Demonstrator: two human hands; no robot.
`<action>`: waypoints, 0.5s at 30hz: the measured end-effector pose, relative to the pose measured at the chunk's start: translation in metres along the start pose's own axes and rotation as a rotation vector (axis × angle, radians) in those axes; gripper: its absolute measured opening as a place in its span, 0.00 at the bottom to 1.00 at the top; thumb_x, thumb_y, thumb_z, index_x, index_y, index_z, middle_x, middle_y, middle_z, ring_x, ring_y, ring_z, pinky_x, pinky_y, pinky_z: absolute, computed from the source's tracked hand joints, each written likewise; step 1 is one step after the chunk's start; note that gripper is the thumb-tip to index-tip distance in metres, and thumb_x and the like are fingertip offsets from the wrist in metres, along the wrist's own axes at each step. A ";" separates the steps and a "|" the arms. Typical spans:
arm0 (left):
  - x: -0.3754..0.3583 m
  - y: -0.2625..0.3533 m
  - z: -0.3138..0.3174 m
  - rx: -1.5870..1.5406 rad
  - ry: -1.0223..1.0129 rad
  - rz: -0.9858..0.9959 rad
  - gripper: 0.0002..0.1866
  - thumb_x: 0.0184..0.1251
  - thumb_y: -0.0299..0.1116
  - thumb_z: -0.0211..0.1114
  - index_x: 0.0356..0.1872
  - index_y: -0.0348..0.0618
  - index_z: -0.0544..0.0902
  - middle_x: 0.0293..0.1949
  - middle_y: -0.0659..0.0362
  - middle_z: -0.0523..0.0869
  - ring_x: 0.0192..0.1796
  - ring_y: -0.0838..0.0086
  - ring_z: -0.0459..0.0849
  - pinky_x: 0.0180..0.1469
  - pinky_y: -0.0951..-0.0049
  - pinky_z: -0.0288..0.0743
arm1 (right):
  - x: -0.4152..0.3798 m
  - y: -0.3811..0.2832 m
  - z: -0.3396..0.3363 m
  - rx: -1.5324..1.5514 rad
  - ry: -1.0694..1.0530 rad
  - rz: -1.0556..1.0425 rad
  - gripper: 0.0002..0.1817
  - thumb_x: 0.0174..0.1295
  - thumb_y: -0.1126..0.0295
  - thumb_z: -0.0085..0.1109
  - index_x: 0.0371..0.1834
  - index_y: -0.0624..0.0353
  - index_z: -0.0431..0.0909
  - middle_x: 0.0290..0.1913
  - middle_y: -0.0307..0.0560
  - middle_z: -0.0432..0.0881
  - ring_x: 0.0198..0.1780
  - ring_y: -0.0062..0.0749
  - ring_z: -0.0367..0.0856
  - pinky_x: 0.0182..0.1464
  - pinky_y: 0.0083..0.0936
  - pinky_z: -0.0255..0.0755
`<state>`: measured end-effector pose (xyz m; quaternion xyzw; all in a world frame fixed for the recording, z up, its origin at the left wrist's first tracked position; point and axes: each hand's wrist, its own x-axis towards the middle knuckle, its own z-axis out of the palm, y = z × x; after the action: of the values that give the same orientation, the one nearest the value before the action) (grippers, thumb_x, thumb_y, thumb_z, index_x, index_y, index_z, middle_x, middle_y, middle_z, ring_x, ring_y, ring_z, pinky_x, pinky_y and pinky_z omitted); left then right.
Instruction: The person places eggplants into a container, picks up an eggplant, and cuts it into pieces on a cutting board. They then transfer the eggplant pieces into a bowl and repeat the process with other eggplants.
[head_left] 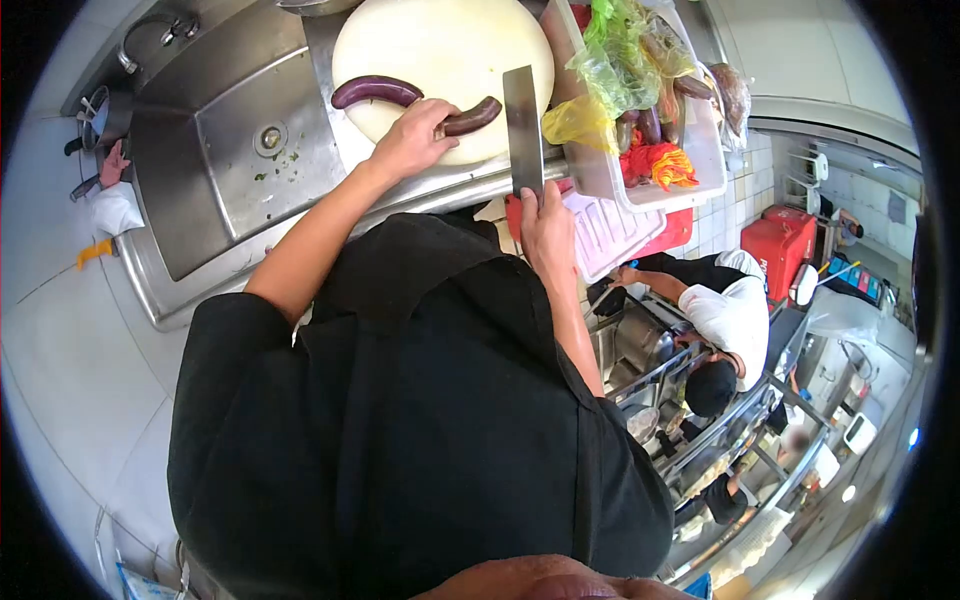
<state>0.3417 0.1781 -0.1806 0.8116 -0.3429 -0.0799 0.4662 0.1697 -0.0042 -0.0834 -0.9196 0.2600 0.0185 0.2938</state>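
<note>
My left hand (pixel 412 140) is closed round one end of a dark purple eggplant (pixel 472 118) over a round white cutting board (pixel 450 50). Another curved eggplant (pixel 376 90) lies on the board just beyond that hand, to the left. In my right hand (pixel 548 232) is a cleaver (pixel 523 130), gripped by its handle. Its wide blade points away from me at the board's right edge, apart from the eggplant. My fingers hide the handle and part of the held eggplant.
A steel sink (pixel 230 150) with green scraps by its drain lies left of the board. At the right stands a white plastic bin (pixel 690 180) holding eggplants and plastic bags. Below it is a pink tray (pixel 605 235). A co-worker in a white shirt (pixel 730 315) bends over steel equipment.
</note>
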 end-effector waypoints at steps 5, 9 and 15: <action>-0.002 0.001 0.006 -0.006 0.077 0.030 0.19 0.57 0.27 0.74 0.51 0.38 0.83 0.50 0.49 0.85 0.55 0.52 0.82 0.61 0.58 0.76 | -0.002 -0.009 -0.001 -0.088 -0.071 -0.077 0.13 0.76 0.61 0.55 0.43 0.63 0.74 0.31 0.72 0.84 0.39 0.73 0.84 0.41 0.63 0.75; 0.000 -0.001 0.003 -0.009 0.016 -0.023 0.18 0.61 0.27 0.72 0.53 0.37 0.83 0.51 0.49 0.84 0.58 0.52 0.82 0.63 0.59 0.75 | 0.001 -0.006 0.005 -0.168 -0.095 -0.123 0.13 0.76 0.60 0.54 0.43 0.61 0.74 0.28 0.71 0.83 0.36 0.73 0.84 0.39 0.63 0.76; 0.001 -0.006 0.005 -0.041 0.034 -0.023 0.18 0.59 0.26 0.73 0.51 0.37 0.84 0.49 0.48 0.85 0.56 0.52 0.82 0.62 0.58 0.75 | -0.001 -0.006 -0.002 -0.200 -0.149 -0.127 0.13 0.76 0.61 0.54 0.43 0.62 0.74 0.27 0.72 0.82 0.35 0.72 0.84 0.39 0.63 0.76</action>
<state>0.3424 0.1759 -0.1880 0.8070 -0.3240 -0.0786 0.4874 0.1714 -0.0008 -0.0787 -0.9550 0.1753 0.0939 0.2199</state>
